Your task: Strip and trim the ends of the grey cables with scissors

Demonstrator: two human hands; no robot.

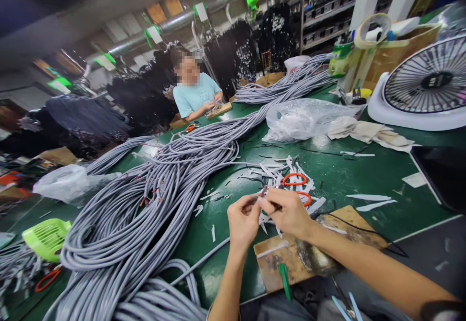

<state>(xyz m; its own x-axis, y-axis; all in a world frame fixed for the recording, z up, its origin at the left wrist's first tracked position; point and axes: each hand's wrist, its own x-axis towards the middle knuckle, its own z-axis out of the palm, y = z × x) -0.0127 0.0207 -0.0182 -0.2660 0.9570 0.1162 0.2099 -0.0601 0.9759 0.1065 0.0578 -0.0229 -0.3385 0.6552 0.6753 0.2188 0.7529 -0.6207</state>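
Both my hands meet over the green table, fingertips pinched together. My left hand (pixel 244 221) is closed around the end of a grey cable (pixel 209 254), which runs up from the lower left and passes behind my left wrist. Small dark and reddish wire ends (pixel 261 193) show between the fingertips. My right hand (pixel 289 211) pinches at these thin wires; its fingers partly hide them. Just behind my right hand lie orange-handled scissors (pixel 294 180) among white strips (pixel 271 171). Below my hands is a wooden board (pixel 267 261) with a green-handled tool (pixel 284 280).
A large bundle of grey cables (pixel 145 214) spans the left and centre of the table (pixel 335 170). To the right are a fan (pixel 425 83), a plastic bag (pixel 306 119), gloves (pixel 367 132) and a dark tablet-like device (pixel 440 173). Another person (pixel 196 90) works across the table.
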